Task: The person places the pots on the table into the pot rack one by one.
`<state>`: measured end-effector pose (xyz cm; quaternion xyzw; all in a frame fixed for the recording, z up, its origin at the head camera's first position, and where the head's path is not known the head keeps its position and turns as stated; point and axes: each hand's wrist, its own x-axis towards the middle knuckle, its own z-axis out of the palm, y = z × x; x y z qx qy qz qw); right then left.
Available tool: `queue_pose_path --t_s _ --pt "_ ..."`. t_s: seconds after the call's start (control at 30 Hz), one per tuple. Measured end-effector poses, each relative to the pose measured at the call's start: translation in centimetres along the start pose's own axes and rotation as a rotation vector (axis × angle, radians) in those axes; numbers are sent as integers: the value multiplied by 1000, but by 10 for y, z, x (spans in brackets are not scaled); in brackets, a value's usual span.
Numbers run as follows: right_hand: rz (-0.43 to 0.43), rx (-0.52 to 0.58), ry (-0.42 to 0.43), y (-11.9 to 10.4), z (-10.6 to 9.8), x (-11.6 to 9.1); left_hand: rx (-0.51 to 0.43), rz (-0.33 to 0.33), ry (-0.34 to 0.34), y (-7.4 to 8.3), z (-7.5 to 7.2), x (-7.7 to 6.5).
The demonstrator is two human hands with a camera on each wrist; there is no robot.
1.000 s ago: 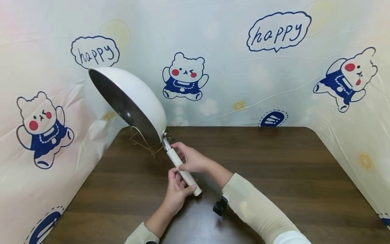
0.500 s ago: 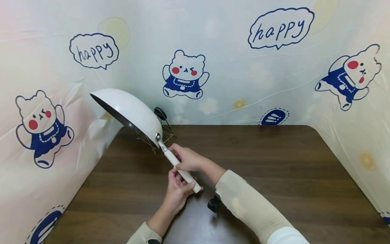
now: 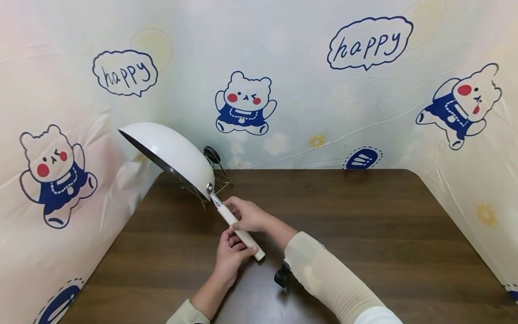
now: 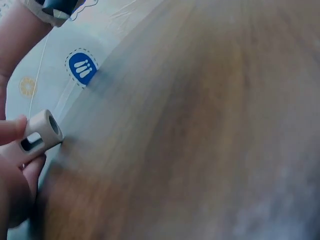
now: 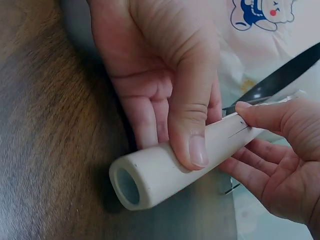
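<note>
A wok, white outside and dark inside, is tilted with its hollow side turned down toward the left and its far rim raised. Its pale handle slopes toward me. My left hand pinches the handle close to its end, thumb on top and fingers beneath. Nearer the bowl, my right hand grips the same handle between thumb and fingers. The left wrist view shows a slot and an open hole in the handle end. The bowl's inside is mostly hidden in the head view.
Behind the wok, at the back left of the brown wooden table, stands a thin wire rack, partly hidden by the bowl. A round black piece rises above it. A cloth curtain with printed bears hangs around the table.
The wok's bowl has come down and rolled over, so less of its dark inside shows and the black round piece is exposed. Both hands have kept their hold, shifting only slightly.
</note>
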<state>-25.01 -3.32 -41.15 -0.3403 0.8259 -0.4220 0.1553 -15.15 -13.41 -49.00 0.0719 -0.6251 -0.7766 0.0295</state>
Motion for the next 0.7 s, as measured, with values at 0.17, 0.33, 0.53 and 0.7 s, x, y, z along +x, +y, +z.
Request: queue_pose_path --t_s 0.17,0.33,0.53,0.7 --pt "-5 25 27 2 1 2 117 -1 64 5 -2 1" --pt "6 -11 44 4 1 1 116 14 71 8 -4 1" --pt "17 10 67 7 0 -8 142 49 116 15 -12 -1" --pt "-17 73 129 11 -5 -16 159 41 111 21 -25 1"
